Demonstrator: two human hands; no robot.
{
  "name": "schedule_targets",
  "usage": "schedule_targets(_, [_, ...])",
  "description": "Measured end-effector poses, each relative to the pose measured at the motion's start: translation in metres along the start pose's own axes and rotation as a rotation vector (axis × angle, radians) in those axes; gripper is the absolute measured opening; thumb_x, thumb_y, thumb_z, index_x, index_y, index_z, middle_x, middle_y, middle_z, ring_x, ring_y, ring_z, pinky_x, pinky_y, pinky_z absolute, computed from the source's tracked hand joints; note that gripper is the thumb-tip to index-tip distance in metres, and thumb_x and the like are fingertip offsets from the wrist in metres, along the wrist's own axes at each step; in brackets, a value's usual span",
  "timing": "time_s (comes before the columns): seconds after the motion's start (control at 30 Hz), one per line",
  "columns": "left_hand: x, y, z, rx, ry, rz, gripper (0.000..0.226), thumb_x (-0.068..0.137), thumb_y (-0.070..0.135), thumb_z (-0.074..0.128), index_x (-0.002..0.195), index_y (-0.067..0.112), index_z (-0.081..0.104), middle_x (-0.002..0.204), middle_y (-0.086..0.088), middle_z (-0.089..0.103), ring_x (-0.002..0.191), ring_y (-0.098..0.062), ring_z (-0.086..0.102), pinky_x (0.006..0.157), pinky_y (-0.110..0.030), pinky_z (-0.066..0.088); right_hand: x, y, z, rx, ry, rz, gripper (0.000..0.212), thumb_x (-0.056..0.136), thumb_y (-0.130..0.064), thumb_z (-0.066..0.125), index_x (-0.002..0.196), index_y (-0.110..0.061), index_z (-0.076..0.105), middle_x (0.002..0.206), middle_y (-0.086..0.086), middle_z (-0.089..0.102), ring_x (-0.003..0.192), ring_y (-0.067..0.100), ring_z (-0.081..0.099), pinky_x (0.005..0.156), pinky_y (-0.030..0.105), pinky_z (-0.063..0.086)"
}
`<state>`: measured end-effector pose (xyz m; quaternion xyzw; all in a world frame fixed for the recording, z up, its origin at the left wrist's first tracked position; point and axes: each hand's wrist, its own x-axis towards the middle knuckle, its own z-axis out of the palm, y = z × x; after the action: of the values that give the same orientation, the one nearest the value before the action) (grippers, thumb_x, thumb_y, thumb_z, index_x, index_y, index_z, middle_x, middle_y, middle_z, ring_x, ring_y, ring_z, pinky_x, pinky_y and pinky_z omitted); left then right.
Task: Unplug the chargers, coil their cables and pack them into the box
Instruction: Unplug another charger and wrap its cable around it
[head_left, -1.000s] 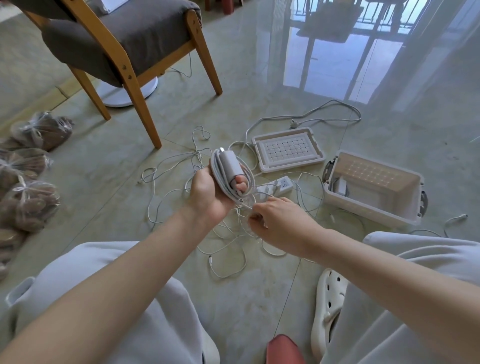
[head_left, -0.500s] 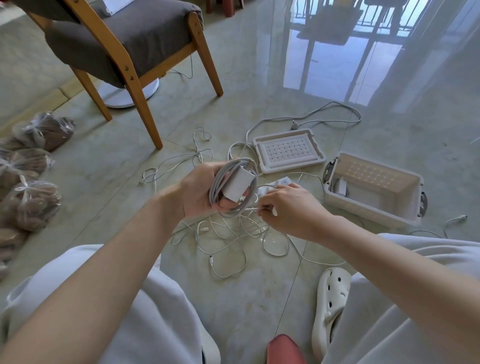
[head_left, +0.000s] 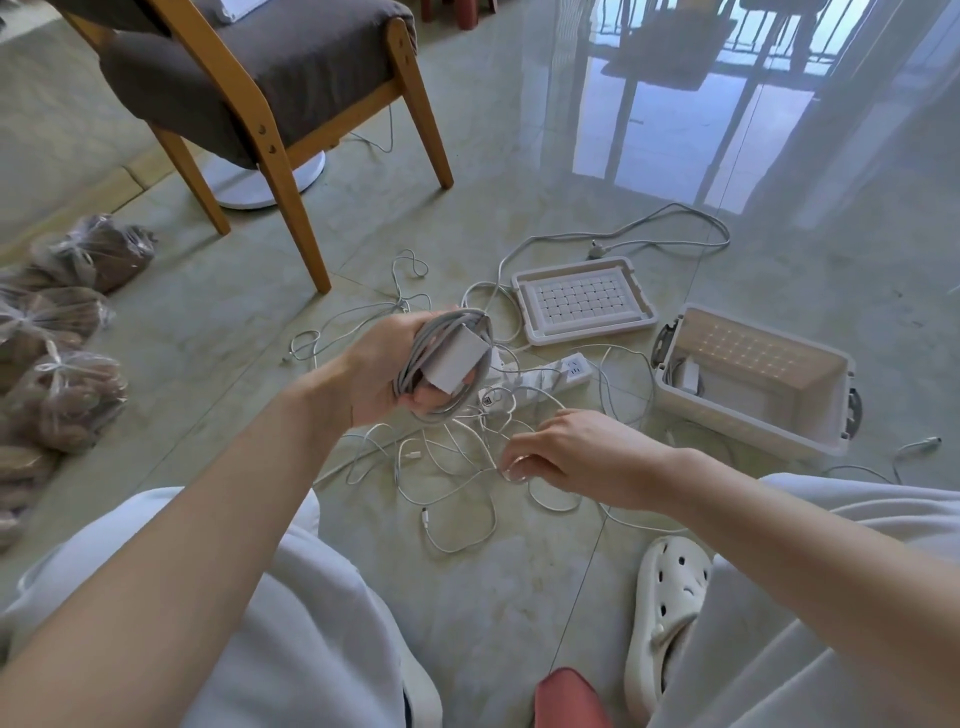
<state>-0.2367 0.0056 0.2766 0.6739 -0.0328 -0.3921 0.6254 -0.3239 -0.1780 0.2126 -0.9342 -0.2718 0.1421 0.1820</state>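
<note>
My left hand (head_left: 384, 369) grips a white charger brick (head_left: 454, 361) with its grey cable (head_left: 441, 332) wound in a coil around it, held above the floor. My right hand (head_left: 576, 457) is lower and to the right, fingers curled down onto a thin white cable (head_left: 467, 483) in the loose tangle on the floor. A white power strip (head_left: 558, 371) lies just beyond the tangle. The open white box (head_left: 748, 434) stands to the right, with another charger (head_left: 688, 374) inside at its left end. Its lid (head_left: 582, 299) lies flat beside it.
A wooden chair (head_left: 291, 208) with a grey cushion stands at the back left, a white round base (head_left: 260, 187) under it. Tied plastic bags (head_left: 62, 374) line the left edge. A white clog (head_left: 665, 608) is by my right knee. A grey cable (head_left: 649, 228) loops behind the lid.
My left hand turned the coiled charger from upright to lying sideways. My right hand let go near the coil and dropped down to the tangle on the floor.
</note>
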Motion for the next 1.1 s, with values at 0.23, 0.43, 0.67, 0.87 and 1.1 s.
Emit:
schedule_targets(0.23, [0.001,-0.007,0.011,-0.345,-0.187,-0.061,0.030,0.085,0.023,0.032,0.080,0.003,0.054,0.063,-0.010,0.053,0.030,-0.011,0.035,0.036,-0.014,0.012,0.008,0.005,0.010,-0.075,0.000,0.124,0.040,0.095,-0.029,0.049,0.134,-0.023,0.040,0.106,-0.005,0.068,0.098,0.018,0.060,0.085,0.026,0.035])
schedule_targets(0.43, [0.002,-0.006,0.014,-0.421,-0.256,-0.175,0.039,0.080,0.026,0.035,0.065,0.003,0.063,0.058,-0.007,0.053,0.026,-0.008,0.034,0.030,-0.008,0.016,0.008,0.007,0.007,-0.224,0.035,0.106,0.018,0.099,-0.026,0.034,0.108,-0.021,0.050,0.105,-0.007,0.060,0.095,0.017,0.058,0.090,0.028,0.032])
schedule_targets(0.67, [0.009,-0.019,0.016,0.473,-0.024,-0.166,0.038,0.101,0.034,0.033,0.077,0.012,0.052,0.059,-0.009,0.040,0.040,-0.017,0.037,0.035,-0.015,0.018,0.013,0.025,-0.001,-0.284,0.229,0.230,0.018,0.101,-0.023,0.030,0.104,-0.015,0.046,0.086,-0.001,0.065,0.069,0.023,0.056,0.087,0.029,0.039])
schedule_targets(0.87, [0.014,-0.034,0.007,1.025,0.233,0.229,0.027,0.099,0.039,0.038,0.097,0.014,0.046,0.079,-0.005,0.058,0.071,-0.023,0.053,0.062,-0.034,0.039,0.011,0.016,-0.014,-0.213,0.370,0.298,0.034,0.098,-0.035,0.036,0.078,-0.016,0.056,0.080,0.001,0.065,0.090,0.020,0.052,0.082,0.030,0.036])
schedule_targets(1.1, [0.019,-0.043,0.018,1.375,0.307,0.274,0.036,0.100,0.040,0.029,0.115,0.009,0.037,0.115,-0.009,0.049,0.098,-0.034,0.055,0.068,-0.034,0.033,0.008,-0.003,-0.013,-0.133,0.412,0.284,0.035,0.098,-0.034,0.032,0.076,-0.016,0.052,0.073,0.003,0.063,0.071,0.028,0.057,0.065,0.032,0.042])
